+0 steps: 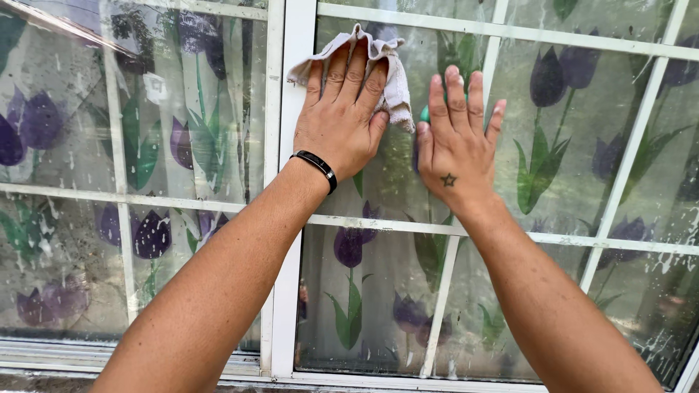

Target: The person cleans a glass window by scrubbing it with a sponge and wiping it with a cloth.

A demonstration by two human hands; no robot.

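— Pressing flat, is the left hand (341, 120)?
— Yes, fingers spread, pinning one beige cloth (378, 73) to the upper pane (408, 182). The right hand (455, 142) lies open beside it, something green barely showing behind.
— Progress?
— Early, I'd judge: streaks and specks cover all panes. Two hands, one cloth, one black wristband (314, 167).

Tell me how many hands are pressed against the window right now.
2. The left hand presses a pale cloth near the white frame; the right hand lies flat on the glass beside it.
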